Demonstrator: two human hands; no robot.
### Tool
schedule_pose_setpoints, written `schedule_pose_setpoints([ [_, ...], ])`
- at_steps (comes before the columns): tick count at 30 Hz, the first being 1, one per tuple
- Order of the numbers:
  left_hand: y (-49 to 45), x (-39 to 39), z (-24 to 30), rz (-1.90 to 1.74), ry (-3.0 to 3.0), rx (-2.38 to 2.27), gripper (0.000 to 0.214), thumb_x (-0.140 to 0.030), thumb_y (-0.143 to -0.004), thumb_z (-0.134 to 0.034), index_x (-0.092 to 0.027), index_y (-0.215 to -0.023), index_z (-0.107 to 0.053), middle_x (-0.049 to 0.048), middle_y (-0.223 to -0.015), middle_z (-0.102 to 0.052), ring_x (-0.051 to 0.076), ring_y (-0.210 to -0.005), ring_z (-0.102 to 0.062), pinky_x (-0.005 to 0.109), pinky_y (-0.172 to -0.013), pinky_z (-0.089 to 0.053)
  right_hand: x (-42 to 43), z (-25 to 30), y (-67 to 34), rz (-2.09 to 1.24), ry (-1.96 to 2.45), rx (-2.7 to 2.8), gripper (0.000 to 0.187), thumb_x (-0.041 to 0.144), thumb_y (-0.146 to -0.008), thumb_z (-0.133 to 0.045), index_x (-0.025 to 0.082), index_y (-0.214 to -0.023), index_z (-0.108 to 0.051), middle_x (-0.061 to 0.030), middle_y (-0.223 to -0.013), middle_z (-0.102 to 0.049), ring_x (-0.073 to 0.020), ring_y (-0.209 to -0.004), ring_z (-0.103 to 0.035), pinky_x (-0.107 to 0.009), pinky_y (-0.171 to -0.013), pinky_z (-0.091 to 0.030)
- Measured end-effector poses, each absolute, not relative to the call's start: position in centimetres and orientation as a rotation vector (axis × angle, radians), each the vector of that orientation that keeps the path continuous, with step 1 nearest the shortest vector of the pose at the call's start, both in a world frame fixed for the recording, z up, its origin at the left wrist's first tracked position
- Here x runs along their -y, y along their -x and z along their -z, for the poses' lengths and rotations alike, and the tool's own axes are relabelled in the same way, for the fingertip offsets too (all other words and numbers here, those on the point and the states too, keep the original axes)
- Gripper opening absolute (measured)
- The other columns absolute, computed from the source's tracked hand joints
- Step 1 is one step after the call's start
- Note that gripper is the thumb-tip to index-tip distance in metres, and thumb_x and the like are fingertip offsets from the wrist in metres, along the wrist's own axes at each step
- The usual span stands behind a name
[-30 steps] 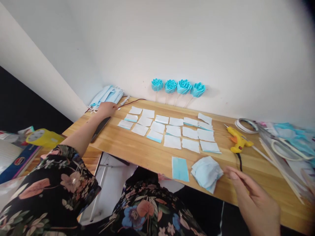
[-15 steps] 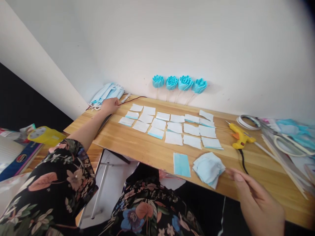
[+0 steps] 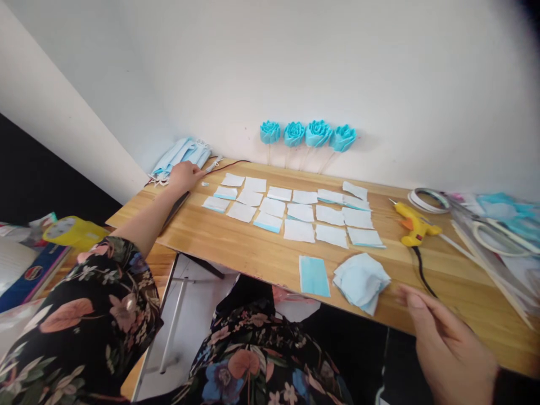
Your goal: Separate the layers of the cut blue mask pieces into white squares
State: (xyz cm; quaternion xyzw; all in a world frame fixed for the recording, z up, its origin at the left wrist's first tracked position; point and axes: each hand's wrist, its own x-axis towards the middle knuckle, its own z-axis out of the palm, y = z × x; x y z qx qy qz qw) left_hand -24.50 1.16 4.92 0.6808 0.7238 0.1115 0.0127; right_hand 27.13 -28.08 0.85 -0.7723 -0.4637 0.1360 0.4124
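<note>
My left hand [image 3: 184, 176] rests low over the table's left end, beside a stack of blue face masks [image 3: 181, 156]. Its fingers are curled down, and what they hold, if anything, is hidden. A small white scrap [image 3: 205, 184] lies just right of its fingertips. Under that wrist is a dark flat object [image 3: 175, 210]. My right hand [image 3: 451, 332] hovers at the front edge, thumb pressed to fingers, with nothing visible in them. Left of it are a loose pile of pale blue fabric pieces [image 3: 361, 281] and one blue rectangle [image 3: 314, 276].
Rows of white-and-blue cut pieces [image 3: 299, 230] cover the table's middle. Several blue fabric roses [image 3: 318, 134] on sticks lean against the wall. To the right lie a yellow glue gun [image 3: 415, 225], a tape roll [image 3: 428, 201], scissors [image 3: 498, 239] and pale sticks [image 3: 489, 270].
My left hand has shifted slightly left, and the small white scrap beside it now shows. My right hand sits a little farther from the fabric pile. The view has tilted slightly.
</note>
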Motion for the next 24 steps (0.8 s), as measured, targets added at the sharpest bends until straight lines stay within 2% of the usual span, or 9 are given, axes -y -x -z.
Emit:
schedule_pose_setpoints([
  [4,22.3,0.9,-5.4,-0.900,-2.347,-2.247,0.037,-0.037,-0.088,-0.053,-0.018,-0.118,-0.065,0.0051,-0.138,-0.053,0.031,-0.128,-0.043,0.046,-0.106,-0.032,27.8,-2.0,-26.9,-0.322,1.880,1.226,0.031,0.048,-0.089,-0.056,0.024,-0.096,-0.075,-0.0101,-0.105,-0.076,-0.0308,-0.105,-0.069,-0.040,-0.098,-0.051],
  [8,17.8,3.5,-6.7,-1.213,-2.508,-1.949,0.036,-0.034,-0.089,-0.053,-0.021,-0.121,-0.063,0.0009,-0.145,-0.048,0.029,-0.134,-0.040,0.046,-0.113,-0.028,26.8,-3.1,-27.0,-0.229,1.829,1.314,0.032,0.047,-0.091,-0.053,0.022,-0.095,-0.074,-0.0085,-0.101,-0.076,-0.0268,-0.100,-0.070,-0.040,-0.095,-0.052],
  [11,13.4,6.3,-7.8,-1.235,-2.627,-1.744,0.028,-0.028,-0.088,-0.055,-0.020,-0.112,-0.066,0.0074,-0.135,-0.059,0.028,-0.127,-0.051,0.046,-0.110,-0.033,25.7,-3.3,-27.5,-0.179,1.822,1.442,0.032,0.044,-0.093,-0.049,0.023,-0.099,-0.073,-0.0077,-0.105,-0.075,-0.0250,-0.101,-0.069,-0.040,-0.094,-0.051],
  [15,7.8,10.5,-8.3,-1.034,-2.723,-1.255,0.017,-0.027,-0.090,-0.054,-0.025,-0.099,-0.068,0.0041,-0.110,-0.073,0.024,-0.106,-0.065,0.046,-0.106,-0.038,24.3,-3.2,-28.0,-0.092,1.937,1.703,0.035,0.043,-0.096,-0.046,0.022,-0.109,-0.070,-0.0090,-0.112,-0.073,-0.0273,-0.106,-0.065,-0.041,-0.091,-0.049],
  [20,2.2,13.3,-7.7,-0.847,-2.653,-0.774,0.021,-0.024,-0.093,-0.049,-0.023,-0.093,-0.070,0.0055,-0.097,-0.076,0.021,-0.092,-0.068,0.044,-0.100,-0.042,23.0,-3.4,-27.3,-0.061,2.070,1.916,0.045,0.049,-0.088,-0.058,0.020,-0.123,-0.063,-0.0119,-0.108,-0.073,-0.0320,-0.104,-0.064,-0.043,-0.086,-0.050],
  [24,-0.6,13.9,-6.8,-0.799,-2.478,-0.622,0.022,-0.026,-0.095,-0.049,-0.022,-0.094,-0.071,0.0063,-0.093,-0.076,0.020,-0.089,-0.068,0.038,-0.087,-0.048,22.6,-3.0,-26.9,-0.231,2.049,1.932,0.050,0.040,-0.081,-0.067,0.020,-0.127,-0.061,-0.0131,-0.116,-0.071,-0.0335,-0.108,-0.064,-0.047,-0.092,-0.049],
])
